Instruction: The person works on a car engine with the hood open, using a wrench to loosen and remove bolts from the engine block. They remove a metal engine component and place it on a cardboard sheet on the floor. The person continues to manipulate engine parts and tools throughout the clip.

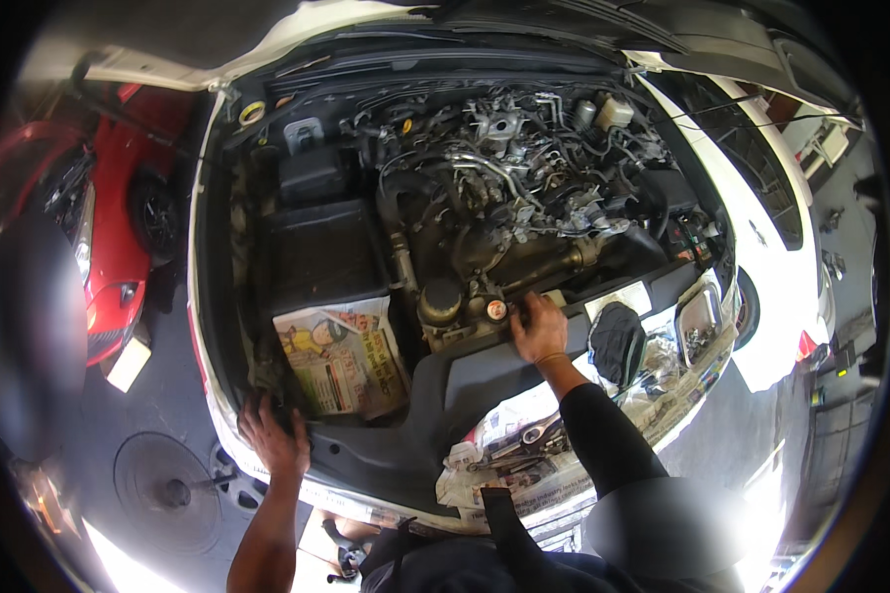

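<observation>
My left hand (275,436) rests with its fingers spread on the front left rim of a white car's engine bay, beside the headlight corner. It holds nothing that I can see. My right hand (541,328) leans on the far edge of the black radiator cover (480,379), just right of the radiator cap (496,309). Its fingers are bent and apart from the thumb, the tips partly hidden beyond the edge. Ahead of both hands lies the uncovered engine (504,168) with its hoses and metal pipes.
Newspaper (341,356) lines a box at the left. Wrenches (534,435) lie on more newspaper along the front. A black cloth or glove (616,343) and a tray of small parts (699,321) are at the right. A red car (119,217) stands left; the raised hood (564,30) hangs overhead.
</observation>
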A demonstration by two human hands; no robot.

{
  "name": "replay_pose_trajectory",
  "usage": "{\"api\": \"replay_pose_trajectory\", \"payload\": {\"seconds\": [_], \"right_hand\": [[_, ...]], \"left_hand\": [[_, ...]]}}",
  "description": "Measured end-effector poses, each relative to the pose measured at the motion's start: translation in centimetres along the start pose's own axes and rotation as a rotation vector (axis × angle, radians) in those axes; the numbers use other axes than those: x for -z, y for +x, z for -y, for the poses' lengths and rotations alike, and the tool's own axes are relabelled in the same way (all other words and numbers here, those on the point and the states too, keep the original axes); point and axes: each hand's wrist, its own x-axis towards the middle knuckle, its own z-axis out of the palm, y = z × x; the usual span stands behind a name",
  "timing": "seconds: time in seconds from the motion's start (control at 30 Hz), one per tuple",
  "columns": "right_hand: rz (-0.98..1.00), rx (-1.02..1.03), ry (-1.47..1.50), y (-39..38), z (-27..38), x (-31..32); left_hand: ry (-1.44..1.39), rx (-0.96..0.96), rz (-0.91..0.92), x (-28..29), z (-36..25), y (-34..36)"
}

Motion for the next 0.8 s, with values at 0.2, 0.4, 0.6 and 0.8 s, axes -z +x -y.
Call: {"api": "replay_pose_trajectory", "payload": {"seconds": [0.2, 0.4, 0.6, 0.8], "right_hand": [[0.010, 0.004, -0.004, 0.2, -0.2, 0.1], [0.019, -0.007, 0.016, 0.1, -0.1, 0.3], [0.017, -0.004, 0.024, -0.1, 0.3, 0.9], [0.094, -0.052, -0.021, 0.0, 0.5, 1.2]], "left_hand": [[0.050, 0.009, 0.047, 0.1, -0.2, 0.1], [0.061, -0.033, 0.045, -0.1, -0.1, 0.2], [0.077, -0.044, 0.020, -0.5, 0.3, -0.2], [0.056, -0.045, -0.002, -0.7, 0.5, -0.3]]}}
